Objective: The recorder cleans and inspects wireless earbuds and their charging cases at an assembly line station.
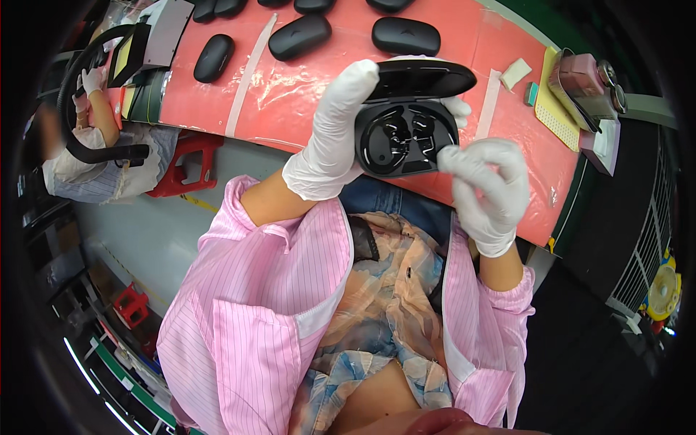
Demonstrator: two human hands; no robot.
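A black earphone charging case (377,161) is held up over the near edge of the bench, its lid (428,80) raised. Inside it sit two glossy black earphones (399,138) in their shaped recesses. My left hand (332,119), in a white glove, grips the case from its left side, with fingertips showing past its right side. Close against the lower right rim is my right hand (493,185), also gloved in white. Its thumb and fingertips are pinched together; whatever they hold, if anything, cannot be made out.
Several closed black cases (299,38) lie along the far side of the red mat (283,109). To the right are a white block (515,74), a small green block (531,93) and a yellow perforated sheet (557,116) beside containers. Another person (94,163) works at far left near a red stool (194,165).
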